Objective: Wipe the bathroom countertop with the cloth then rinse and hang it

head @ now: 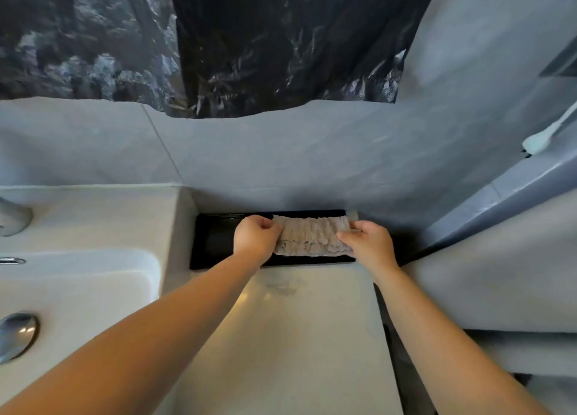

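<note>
**Both hands hold the cloth over the black tray at the back of the countertop**

The grey tiled wall (281, 165) fills the middle of the view, with a dark crinkled plastic sheet (265, 40) hanging over its upper part. Below it, the pale countertop (281, 336) runs from the near edge up to the wall, and a faint damp smear shows on it just in front of the tray. To the left, the white sink (78, 290) is set beside the countertop, with its metal drain plug (15, 336) near the left edge of the view and the base of a tap (12, 218) behind the basin.

A shallow black tray (215, 243) lies against the wall at the back of the countertop. Both bare forearms reach forward and converge over it.

The cloth (312, 235), beige and bunched into ripples, is stretched across the right half of the tray. The left hand (256, 238) is closed in a fist on the cloth's left end, knuckles up. The right hand (368, 243) pinches the cloth's right end, fingers curled down onto the fabric with the wrist bent slightly inward. Whether the cloth rests on the tray or is held just above it, I cannot tell.
</note>
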